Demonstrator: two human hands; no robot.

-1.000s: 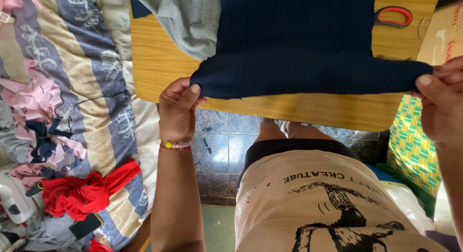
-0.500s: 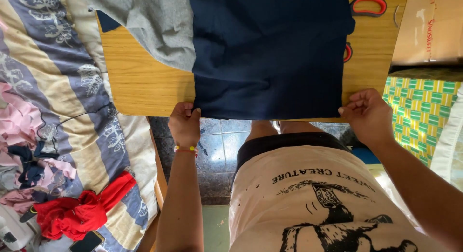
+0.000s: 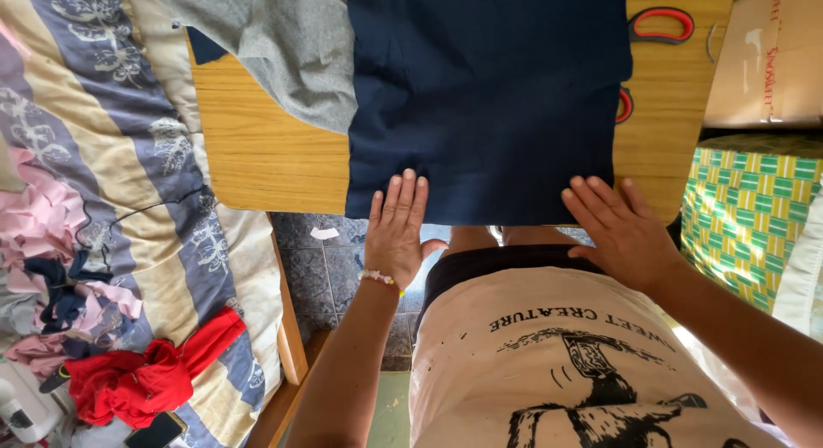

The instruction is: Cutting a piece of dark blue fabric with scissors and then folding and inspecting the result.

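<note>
Where the wooden counter (image 3: 257, 148) bears it, navy garment (image 3: 489, 96) lies flat, near edge squared; left hand (image 3: 399, 229) and right hand (image 3: 621, 234) flat, fingers spread. Further folds remain, by appearance.

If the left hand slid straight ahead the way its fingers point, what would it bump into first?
Probably nothing new: the left hand lies flat with its fingers already on the dark blue cloth. Straight on, it would only slide further over that cloth on the wooden table; the grey cloth lies off to the side.
</note>
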